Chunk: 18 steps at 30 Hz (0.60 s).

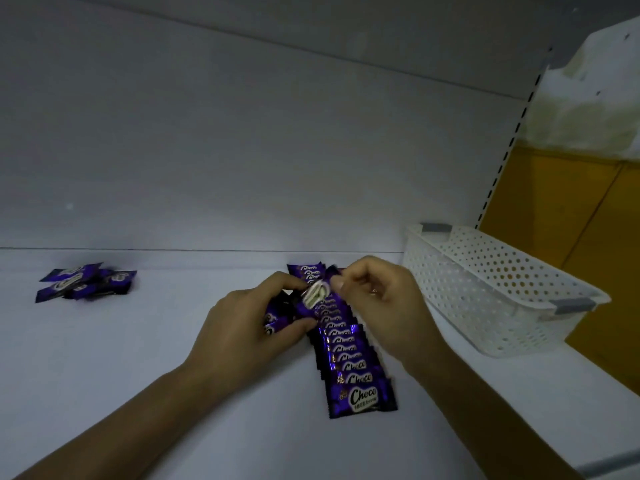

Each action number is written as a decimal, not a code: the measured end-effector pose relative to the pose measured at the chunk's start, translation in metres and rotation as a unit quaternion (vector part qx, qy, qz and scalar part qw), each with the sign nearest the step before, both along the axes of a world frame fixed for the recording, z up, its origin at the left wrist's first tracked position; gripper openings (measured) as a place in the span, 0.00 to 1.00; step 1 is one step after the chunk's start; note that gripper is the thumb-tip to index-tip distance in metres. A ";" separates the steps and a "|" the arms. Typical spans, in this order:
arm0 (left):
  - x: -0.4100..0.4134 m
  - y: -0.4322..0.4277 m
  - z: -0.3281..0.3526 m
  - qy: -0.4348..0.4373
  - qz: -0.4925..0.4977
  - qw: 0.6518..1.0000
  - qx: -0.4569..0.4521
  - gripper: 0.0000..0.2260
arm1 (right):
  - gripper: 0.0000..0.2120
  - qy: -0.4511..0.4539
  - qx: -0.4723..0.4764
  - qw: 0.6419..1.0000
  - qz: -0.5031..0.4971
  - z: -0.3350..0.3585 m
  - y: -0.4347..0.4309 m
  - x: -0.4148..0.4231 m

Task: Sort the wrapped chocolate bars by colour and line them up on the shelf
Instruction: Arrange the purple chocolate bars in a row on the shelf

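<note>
My left hand (249, 323) is curled round a bunch (277, 318) of purple bars, thumb underneath, fingers over the top. My right hand (377, 299) pinches the far end of one bar (314, 295), turned silver side up, between thumb and forefinger, the other fingers tucked in. Just below them the row (349, 358) of purple bars runs overlapping toward me on the shelf (138, 375). A loose purple pile (85, 282) lies far left, and a white basket (491, 292) stands on the right.
</note>
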<state>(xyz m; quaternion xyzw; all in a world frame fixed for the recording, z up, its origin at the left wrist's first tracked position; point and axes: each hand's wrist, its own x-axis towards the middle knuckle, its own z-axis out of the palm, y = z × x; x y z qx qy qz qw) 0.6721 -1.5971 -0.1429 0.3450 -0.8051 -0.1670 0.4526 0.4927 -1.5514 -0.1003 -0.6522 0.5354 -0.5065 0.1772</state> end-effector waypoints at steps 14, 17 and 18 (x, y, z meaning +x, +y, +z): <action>0.004 0.002 0.004 -0.024 0.016 0.994 -0.110 0.05 | 0.21 -0.109 0.163 0.974 0.113 -0.001 0.008 -0.007; 0.010 -0.003 0.009 -0.113 0.056 0.936 -0.330 0.09 | 0.10 -0.131 0.220 0.960 0.111 -0.003 0.006 -0.007; 0.012 -0.005 0.009 -0.133 0.057 0.918 -0.370 0.10 | 0.06 -0.128 0.226 0.959 0.111 -0.004 0.007 -0.006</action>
